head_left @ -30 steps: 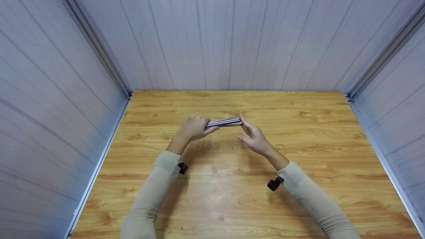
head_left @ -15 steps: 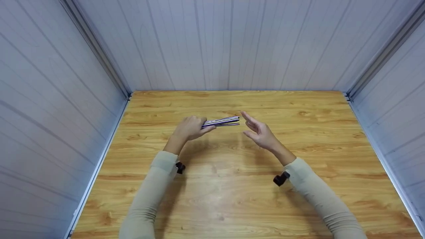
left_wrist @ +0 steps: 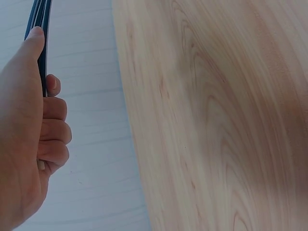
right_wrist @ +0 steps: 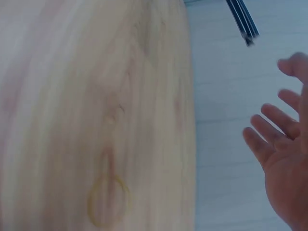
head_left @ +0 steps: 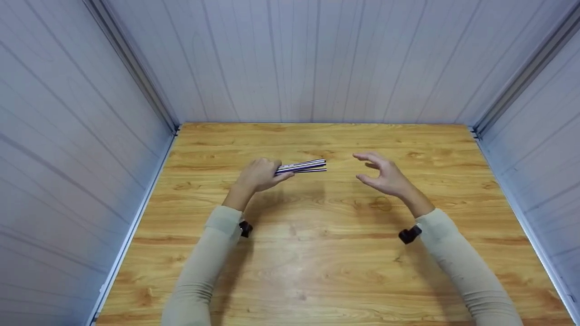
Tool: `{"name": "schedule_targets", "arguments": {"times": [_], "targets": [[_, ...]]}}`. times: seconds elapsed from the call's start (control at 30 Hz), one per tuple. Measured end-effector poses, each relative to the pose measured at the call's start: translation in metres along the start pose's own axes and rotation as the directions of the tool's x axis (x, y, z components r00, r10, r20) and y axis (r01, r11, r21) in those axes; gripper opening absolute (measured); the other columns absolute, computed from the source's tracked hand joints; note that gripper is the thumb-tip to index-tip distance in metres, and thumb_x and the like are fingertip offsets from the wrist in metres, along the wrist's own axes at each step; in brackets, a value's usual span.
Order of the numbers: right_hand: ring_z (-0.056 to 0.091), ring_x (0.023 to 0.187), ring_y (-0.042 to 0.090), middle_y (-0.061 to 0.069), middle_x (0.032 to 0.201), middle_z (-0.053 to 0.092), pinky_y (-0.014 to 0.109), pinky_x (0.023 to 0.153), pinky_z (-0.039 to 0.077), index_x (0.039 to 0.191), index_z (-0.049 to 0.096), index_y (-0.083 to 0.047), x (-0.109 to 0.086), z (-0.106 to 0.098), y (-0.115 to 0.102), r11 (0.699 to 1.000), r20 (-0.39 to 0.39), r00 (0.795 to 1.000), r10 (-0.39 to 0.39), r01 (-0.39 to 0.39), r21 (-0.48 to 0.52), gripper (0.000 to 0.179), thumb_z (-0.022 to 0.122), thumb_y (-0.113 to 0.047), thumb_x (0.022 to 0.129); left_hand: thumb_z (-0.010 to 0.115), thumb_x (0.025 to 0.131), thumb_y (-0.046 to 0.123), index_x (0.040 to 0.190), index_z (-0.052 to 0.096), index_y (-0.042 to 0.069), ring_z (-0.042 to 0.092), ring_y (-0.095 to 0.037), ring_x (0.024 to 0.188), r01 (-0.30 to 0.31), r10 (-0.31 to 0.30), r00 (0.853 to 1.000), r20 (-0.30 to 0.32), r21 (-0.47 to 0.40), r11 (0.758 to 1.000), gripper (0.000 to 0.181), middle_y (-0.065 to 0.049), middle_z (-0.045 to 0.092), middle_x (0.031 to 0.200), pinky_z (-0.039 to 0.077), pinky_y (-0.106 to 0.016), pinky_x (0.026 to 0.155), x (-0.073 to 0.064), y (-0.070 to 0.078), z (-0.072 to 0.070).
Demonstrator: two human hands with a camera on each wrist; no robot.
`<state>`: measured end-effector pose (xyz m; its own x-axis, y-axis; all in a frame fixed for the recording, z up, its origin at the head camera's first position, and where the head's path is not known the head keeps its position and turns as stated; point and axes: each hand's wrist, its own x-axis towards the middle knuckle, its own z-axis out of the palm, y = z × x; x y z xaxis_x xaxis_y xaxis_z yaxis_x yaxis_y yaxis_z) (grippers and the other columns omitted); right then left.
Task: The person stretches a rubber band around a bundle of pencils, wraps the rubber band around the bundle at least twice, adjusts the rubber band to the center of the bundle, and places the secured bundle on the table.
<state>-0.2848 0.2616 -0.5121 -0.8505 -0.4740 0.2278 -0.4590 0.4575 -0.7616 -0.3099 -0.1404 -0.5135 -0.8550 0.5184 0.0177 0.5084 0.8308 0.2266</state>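
My left hand (head_left: pixel 260 175) grips a bundle of slim dark-blue and white striped sticks (head_left: pixel 302 166) that look like pencils. They are held above the table, their free ends pointing right and slightly fanned apart. In the left wrist view, the thumb lies along the sticks (left_wrist: pixel 40 17) and the fingers curl round them; the palm hides their lower part. My right hand (head_left: pixel 387 176) hovers to the right of the free ends, apart from them, fingers spread and holding nothing. The right wrist view shows the stick ends (right_wrist: pixel 244 24) beyond that hand. A thin yellow rubber band (right_wrist: pixel 90 206) lies on the table.
The wood-grain table (head_left: pixel 290 253) is bounded by a pale panelled back wall (head_left: pixel 294 63) and side walls at left (head_left: pixel 68 158) and right (head_left: pixel 539 149). The rubber band lies below and beside the right wrist.
My right hand was touching the stick ends, then came away and moved right, its fingers spreading. The left hand shifted slightly left early on with the bundle, then stayed there.
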Motion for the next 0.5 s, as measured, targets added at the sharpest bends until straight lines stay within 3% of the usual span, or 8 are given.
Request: {"name": "schedule_targets", "arguments": {"times": [0.1, 0.23, 0.33, 0.5], "targets": [[0.064, 0.141, 0.053, 0.027, 0.149, 0.068, 0.069, 0.118, 0.053, 0.152, 0.066, 0.000, -0.002, -0.016, 0.002, 0.986, 0.072, 0.997, -0.008, 0.020, -0.168, 0.056, 0.084, -0.009, 0.100, 0.054, 0.114, 0.063, 0.102, 0.071, 0.003, 0.045, -0.015, 0.066, 0.002, -0.002, 1.000, 0.009, 0.007, 1.000, 0.064, 0.001, 0.047, 0.072, 0.038, -0.031, 0.065, 0.001, 0.001, 0.000], [0.069, 0.131, 0.050, 0.025, 0.138, 0.074, 0.069, 0.111, 0.056, 0.145, 0.071, 0.000, -0.003, -0.030, 0.002, 0.944, 0.200, 0.977, 0.075, -0.005, -0.331, 0.053, 0.088, -0.019, 0.099, 0.054, 0.115, 0.062, 0.101, 0.071, 0.003, 0.044, -0.014, 0.065, 0.008, -0.008, 1.000, 0.010, 0.014, 1.000, 0.063, 0.001, 0.047, 0.071, 0.038, -0.031, 0.065, 0.001, 0.001, 0.000], [0.071, 0.127, 0.051, 0.027, 0.133, 0.075, 0.069, 0.107, 0.057, 0.139, 0.074, 0.002, -0.007, -0.035, 0.006, 0.917, 0.258, 0.955, 0.146, -0.032, -0.399, 0.049, 0.088, -0.022, 0.099, 0.055, 0.114, 0.062, 0.101, 0.072, 0.002, 0.044, -0.015, 0.065, 0.005, -0.005, 1.000, 0.009, 0.002, 1.000, 0.063, 0.000, 0.048, 0.071, 0.038, -0.031, 0.065, 0.001, 0.001, 0.000], [0.072, 0.123, 0.050, 0.027, 0.130, 0.077, 0.068, 0.103, 0.059, 0.131, 0.077, 0.003, -0.017, -0.034, 0.017, 0.901, 0.290, 0.934, 0.208, -0.068, -0.429, 0.041, 0.087, -0.021, 0.100, 0.055, 0.114, 0.062, 0.100, 0.071, 0.003, 0.044, -0.015, 0.065, -0.001, 0.001, 1.000, 0.010, -0.002, 1.000, 0.063, 0.000, 0.049, 0.071, 0.038, -0.031, 0.065, 0.001, 0.001, 0.002]]}}
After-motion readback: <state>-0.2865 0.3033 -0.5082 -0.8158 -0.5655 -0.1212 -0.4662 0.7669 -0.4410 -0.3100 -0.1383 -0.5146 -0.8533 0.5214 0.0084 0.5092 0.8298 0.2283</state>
